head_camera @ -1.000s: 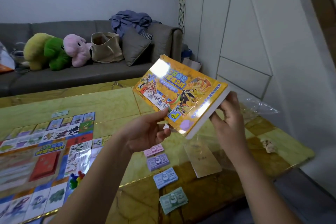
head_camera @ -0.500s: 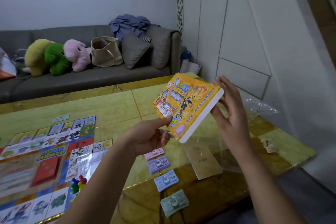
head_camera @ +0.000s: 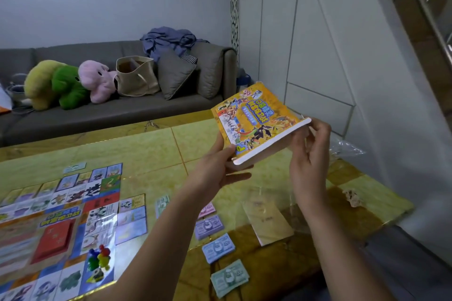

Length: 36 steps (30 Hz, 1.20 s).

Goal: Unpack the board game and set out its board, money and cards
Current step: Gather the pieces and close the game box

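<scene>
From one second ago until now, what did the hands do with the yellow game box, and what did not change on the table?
The yellow game box was carried right and farther from the camera, and turned. The left hand keeps its near corner; the right hand shifted from the side to pinch the far right corner. Neither hand let go. The board, the money stacks and the coloured pawns on the table look unmoved.

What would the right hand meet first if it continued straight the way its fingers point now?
The right hand points up and leftward, and its fingertips already touch the near corner of the yellow cardboard game box. It would press into that box first.
</scene>
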Available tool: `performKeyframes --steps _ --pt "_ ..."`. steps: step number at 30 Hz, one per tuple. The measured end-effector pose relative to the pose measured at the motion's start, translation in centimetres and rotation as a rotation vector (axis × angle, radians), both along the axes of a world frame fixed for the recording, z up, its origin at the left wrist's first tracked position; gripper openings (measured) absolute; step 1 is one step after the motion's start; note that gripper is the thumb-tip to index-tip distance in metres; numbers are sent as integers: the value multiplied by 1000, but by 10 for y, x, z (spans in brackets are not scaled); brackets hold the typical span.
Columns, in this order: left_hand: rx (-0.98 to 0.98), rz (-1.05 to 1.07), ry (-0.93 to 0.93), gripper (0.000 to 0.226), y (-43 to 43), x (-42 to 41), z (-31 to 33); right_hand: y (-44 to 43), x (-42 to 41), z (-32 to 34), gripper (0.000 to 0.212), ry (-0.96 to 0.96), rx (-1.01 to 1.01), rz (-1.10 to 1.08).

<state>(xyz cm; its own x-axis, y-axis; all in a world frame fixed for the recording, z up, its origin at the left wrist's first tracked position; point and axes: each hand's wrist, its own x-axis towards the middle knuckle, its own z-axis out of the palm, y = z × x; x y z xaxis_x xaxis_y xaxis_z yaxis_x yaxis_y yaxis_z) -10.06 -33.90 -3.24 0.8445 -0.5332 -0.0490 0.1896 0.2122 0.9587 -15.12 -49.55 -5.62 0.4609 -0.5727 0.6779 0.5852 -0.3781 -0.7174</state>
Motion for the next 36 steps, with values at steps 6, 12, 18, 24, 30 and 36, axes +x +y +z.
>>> performKeyframes --steps 6,12,18,24,30,36 --pt "6 21 -99 47 -15 -11 7 -10 1 -4 17 27 183 -47" --pt "66 -124 -288 96 -12 -7 -6 -21 3 -11 17 92 283 -13" --pt "39 50 -321 78 -14 -14 -1 -18 3 -10 15 130 279 72" --pt "-8 273 -164 25 -7 -4 -4 -11 0 -9 22 233 212 189" --pt "-53 454 -84 28 15 11 -17 -52 -15 -28 49 859 -44 133" --pt "-151 496 2 33 28 14 -23 -66 -19 -58 58 1192 -492 -91"
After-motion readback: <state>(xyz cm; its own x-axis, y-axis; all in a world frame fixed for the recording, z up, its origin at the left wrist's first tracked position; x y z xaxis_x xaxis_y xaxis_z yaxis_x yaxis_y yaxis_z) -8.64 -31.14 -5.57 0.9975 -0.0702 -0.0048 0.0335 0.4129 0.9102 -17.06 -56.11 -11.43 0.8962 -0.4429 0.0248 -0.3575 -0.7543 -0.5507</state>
